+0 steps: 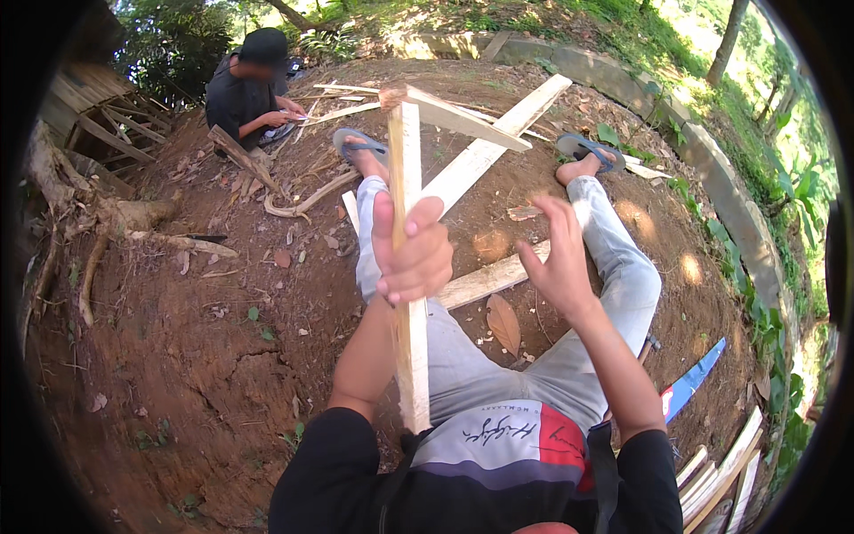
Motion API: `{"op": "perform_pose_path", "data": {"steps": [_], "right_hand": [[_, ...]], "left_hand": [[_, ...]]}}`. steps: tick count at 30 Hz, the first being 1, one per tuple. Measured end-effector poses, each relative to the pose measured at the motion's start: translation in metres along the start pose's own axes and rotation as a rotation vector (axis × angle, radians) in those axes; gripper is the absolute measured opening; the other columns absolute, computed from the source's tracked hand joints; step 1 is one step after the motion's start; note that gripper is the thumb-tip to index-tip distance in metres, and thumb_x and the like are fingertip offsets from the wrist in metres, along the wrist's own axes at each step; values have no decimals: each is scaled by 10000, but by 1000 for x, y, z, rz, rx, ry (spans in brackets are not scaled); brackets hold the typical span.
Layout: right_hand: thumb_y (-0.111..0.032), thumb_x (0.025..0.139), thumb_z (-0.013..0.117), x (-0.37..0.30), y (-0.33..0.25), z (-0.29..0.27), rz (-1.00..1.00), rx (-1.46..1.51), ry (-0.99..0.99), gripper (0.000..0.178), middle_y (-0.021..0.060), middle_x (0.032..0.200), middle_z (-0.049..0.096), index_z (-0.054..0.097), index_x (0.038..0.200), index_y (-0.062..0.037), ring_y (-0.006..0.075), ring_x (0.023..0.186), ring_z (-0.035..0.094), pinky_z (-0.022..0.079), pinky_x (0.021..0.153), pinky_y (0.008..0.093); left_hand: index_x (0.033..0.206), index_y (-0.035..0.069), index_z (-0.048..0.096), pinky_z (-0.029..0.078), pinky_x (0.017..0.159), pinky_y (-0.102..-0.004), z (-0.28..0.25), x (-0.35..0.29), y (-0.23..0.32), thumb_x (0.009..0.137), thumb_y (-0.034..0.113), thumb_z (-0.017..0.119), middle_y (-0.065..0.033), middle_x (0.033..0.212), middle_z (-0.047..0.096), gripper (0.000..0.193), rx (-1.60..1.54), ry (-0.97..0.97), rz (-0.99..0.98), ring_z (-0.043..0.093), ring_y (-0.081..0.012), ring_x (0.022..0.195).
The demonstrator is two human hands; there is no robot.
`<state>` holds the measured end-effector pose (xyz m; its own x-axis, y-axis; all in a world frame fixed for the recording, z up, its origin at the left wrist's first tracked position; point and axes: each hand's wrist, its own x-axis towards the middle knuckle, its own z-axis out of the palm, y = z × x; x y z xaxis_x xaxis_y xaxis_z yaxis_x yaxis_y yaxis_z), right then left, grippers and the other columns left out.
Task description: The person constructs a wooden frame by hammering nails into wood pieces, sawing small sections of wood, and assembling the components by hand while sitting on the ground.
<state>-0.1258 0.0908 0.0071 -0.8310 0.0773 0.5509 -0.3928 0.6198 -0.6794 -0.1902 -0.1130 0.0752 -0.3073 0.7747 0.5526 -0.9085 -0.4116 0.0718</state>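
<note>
My left hand (414, 254) is wrapped around an upright wooden stick (409, 356) whose lower end comes down by my shirt. At the stick's top, a shorter wooden piece (463, 120) meets it at an angle and points off to the right. How the two are joined cannot be made out. My right hand (562, 267) hovers over my thigh, empty, with thumb and fingers apart. Behind the stick, a wide pale board (507, 129) slants up and right between my feet. Another board (494, 278) lies on the ground between my legs.
A blue saw blade (696, 381) lies by my right elbow, near several wooden strips (725, 481). At the far left, a crouching person (245, 93) handles something small near thin strips. Tree roots (116, 214) stick out at left; a low concrete wall (712, 160) curves along the right.
</note>
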Motion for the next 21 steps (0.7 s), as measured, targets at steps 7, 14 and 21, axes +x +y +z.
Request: {"op": "perform_pose_path", "data": {"steps": [7,14,21], "right_hand": [[-113,715,745,103,-37,-41,-397,42,-196,733,135,1328,531,434,1378,-141,321,1176,539,409,992,424],[-89,645,724,93,-19,-13,-242,405,-192,253,154,749,626,590,851,-25,370,732,640,488,644,372],[-51,638,680,85,-30,-4,-199,413,-271,237,176,750,613,588,852,-11,359,723,635,478,638,368]], "left_hand": [[988,-18,403,456,387,-285,38,-36,-34,997,501,443,-93,578,509,521,-26,223,-413,579,-182,442],[941,3,441,366,377,-276,42,-46,-45,964,270,596,-34,568,454,310,-37,438,-503,475,-125,429],[956,40,404,405,386,-290,60,-56,-65,989,316,560,-48,587,467,319,7,452,-417,497,-137,430]]}}
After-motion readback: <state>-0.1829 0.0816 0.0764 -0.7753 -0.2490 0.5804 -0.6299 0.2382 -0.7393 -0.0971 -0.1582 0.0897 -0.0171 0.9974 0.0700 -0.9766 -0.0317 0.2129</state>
